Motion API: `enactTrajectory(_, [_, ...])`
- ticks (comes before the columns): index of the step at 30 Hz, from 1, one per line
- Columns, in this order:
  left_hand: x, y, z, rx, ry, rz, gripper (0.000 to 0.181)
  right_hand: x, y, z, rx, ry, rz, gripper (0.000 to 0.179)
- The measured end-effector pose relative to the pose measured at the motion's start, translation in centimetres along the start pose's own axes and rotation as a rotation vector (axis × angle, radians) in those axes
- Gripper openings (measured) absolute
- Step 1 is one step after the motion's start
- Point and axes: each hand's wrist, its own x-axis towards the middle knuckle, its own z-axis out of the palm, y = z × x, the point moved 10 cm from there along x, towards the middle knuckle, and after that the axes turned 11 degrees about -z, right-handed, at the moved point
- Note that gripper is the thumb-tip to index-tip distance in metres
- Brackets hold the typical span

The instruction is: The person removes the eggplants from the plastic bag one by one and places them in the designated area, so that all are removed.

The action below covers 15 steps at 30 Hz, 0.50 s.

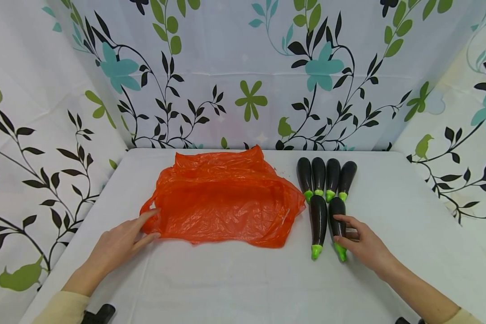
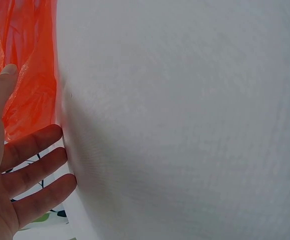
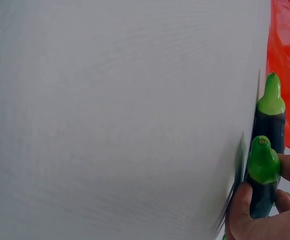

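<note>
An orange-red plastic bag [image 1: 222, 207] lies spread on the table, its mouth toward the person. My left hand [image 1: 123, 240] is at the bag's left end, with thumb and fingers spread apart. In the left wrist view the fingers of that hand [image 2: 35, 165] look nearly straight beside the bag [image 2: 32, 95]. My right hand [image 1: 366, 245] grips the nearer right eggplant [image 1: 337, 220], a dark one with a green stem end. The right wrist view shows thumb and fingers on either side of this eggplant [image 3: 263, 170]. Another eggplant [image 1: 318, 222] lies just left of it.
Several more eggplants [image 1: 318, 173] lie side by side in a row behind, stem ends toward the person. A white cloth covers the table [image 1: 235, 283]. Patterned curtains with leaves and flowers [image 1: 227, 58] hang behind and at both sides.
</note>
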Motion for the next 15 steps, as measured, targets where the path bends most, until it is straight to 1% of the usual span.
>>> enactTrajectory(6, [-0.03, -0.05, -0.06, 0.001, 0.015, 0.007, 0.061, 0.12, 0.0, 0.07, -0.014, -0.009, -0.001, 0.06])
enactTrajectory(15, [-0.06, -0.1, -0.06, -0.004, 0.014, 0.008, 0.061, 0.21, 0.08, 0.05, -0.03, -0.01, 0.004, 0.06])
